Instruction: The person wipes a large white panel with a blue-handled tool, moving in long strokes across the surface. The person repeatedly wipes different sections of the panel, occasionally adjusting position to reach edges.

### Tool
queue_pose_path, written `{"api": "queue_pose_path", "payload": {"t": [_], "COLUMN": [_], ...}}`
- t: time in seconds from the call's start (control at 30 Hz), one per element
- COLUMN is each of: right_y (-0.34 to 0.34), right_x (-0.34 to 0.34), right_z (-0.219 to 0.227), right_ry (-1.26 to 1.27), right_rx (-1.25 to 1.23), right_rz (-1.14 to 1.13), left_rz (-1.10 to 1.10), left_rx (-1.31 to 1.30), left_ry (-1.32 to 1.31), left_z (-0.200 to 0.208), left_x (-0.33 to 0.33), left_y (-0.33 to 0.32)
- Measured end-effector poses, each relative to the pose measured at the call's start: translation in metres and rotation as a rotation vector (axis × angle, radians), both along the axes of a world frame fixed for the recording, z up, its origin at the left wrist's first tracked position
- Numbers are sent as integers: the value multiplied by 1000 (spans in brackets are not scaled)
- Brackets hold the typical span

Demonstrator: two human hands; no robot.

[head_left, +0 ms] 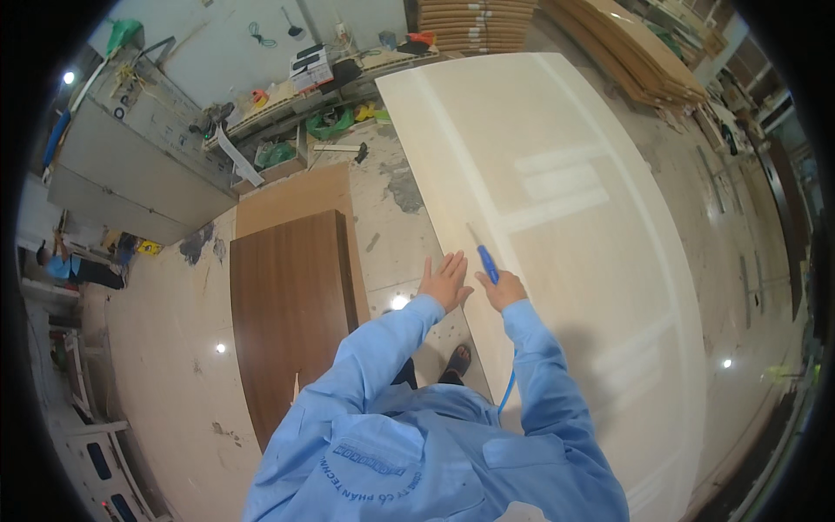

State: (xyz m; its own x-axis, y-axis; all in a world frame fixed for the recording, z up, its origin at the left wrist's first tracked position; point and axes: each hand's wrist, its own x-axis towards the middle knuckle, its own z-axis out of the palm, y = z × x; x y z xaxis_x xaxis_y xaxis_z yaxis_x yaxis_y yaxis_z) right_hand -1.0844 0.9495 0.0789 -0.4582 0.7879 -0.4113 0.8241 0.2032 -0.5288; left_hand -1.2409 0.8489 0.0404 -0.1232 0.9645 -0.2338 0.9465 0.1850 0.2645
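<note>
A large pale board (pixel 600 287) with lighter whitish bands stretches away in front of me and to my right. My right hand (pixel 504 289) is over it, closed around a blue air blow gun (pixel 488 263) whose thin nozzle points forward and slightly left. A blue hose (pixel 507 391) shows below my right forearm; its join with the gun is hidden. Beside the board's left edge, my left hand (pixel 446 282) is open, fingers extended. Whether it touches the edge, I cannot tell.
Left of me lies a brown wood-grain panel (pixel 287 296) on cardboard (pixel 296 198). Grey cabinets (pixel 148 165) stand at the far left, beside a cluttered bench (pixel 304 96). Flat cardboard stacks (pixel 626 48) fill the far right. Another person (pixel 65 265) is at the left rim.
</note>
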Motion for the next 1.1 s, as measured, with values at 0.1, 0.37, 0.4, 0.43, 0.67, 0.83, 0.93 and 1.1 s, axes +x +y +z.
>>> {"api": "queue_pose_path", "payload": {"t": [0.1, 0.37, 0.4, 0.43, 0.67, 0.83, 0.93, 1.1], "right_y": [23, 116, 131, 149, 253, 198, 145, 135], "right_x": [-43, -203, -230, -256, -352, -256, -165, -98], "right_z": [-6, -2, -3, -4, -16, 5, 18, 20], "right_ry": [26, 0, 21, 36, -9, -97, -191, -343], "right_rx": [8, -10, -50, 13, 79, -14, 97, 24], "right_rz": [51, 7, -29, -51, -162, -410, -669, -904], "left_rz": [12, 87, 99, 113, 101, 67, 19, -71], "left_rx": [55, 150, 170, 163, 111, 43, 69, 31], "left_ry": [35, 47, 34, 21, -54, -83, -120, -23], "left_z": [-8, -25, -24, -23, -22, -24, -23, -15], "left_x": [-51, -234, -259, -281, -370, -383, -386, -391], "left_y": [35, 171, 188, 201, 262, 270, 266, 267]}}
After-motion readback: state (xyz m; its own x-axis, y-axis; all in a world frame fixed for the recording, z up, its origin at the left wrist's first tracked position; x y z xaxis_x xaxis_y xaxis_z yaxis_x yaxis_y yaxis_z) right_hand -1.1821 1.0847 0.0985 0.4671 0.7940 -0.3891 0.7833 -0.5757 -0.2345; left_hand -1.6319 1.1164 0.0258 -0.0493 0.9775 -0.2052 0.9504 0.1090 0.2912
